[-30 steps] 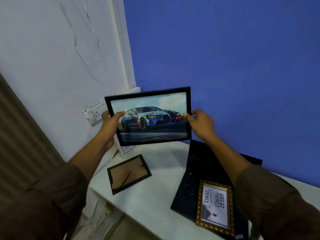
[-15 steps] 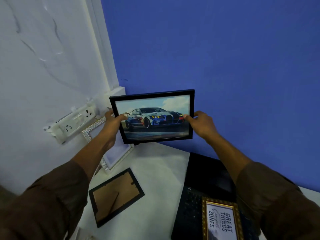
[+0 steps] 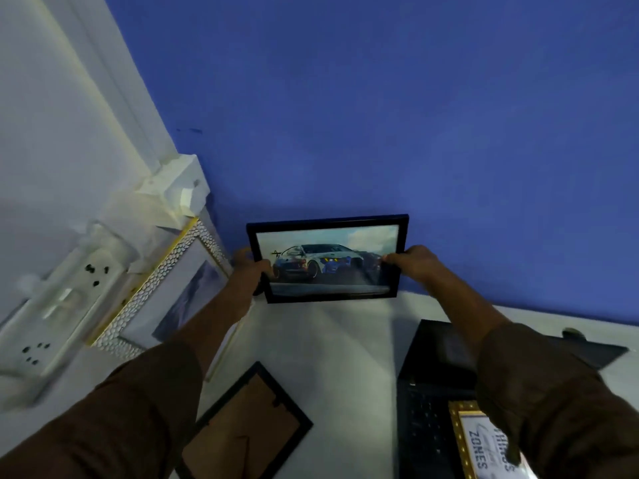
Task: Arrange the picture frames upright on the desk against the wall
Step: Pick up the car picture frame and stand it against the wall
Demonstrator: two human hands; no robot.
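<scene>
i have both hands on the car picture frame point(image 3: 328, 259), a black-edged frame with a white and blue race car in it. my left hand point(image 3: 250, 271) grips its left edge with the thumb over the front glass and the other fingers point(image 3: 242, 254) curled behind, closed on the frame. my right hand point(image 3: 413, 262) grips the right edge the same way, thumb on the front and fingers shut around the border. the frame stands upright in landscape, its top edge close against the blue wall point(image 3: 380, 115) and its bottom edge right at the back of the white counter point(image 3: 345, 357); i cannot tell whether the bottom edge is touching the counter or is just above it.

to the left, a white pebbled frame point(image 3: 166, 288) leans upright against the white side wall, just beside my left forearm, with a white socket strip point(image 3: 65, 299) on the wall further left. on the counter near me a black frame point(image 3: 249, 430) lies face down, its brown backing showing, between my two arms. to the right a dark laptop point(image 3: 432, 392) sits open on the counter, and a gold frame point(image 3: 484, 444) with the word "zones" readable lies on its keyboard, partly covered by my right sleeve point(image 3: 553, 409).
</scene>
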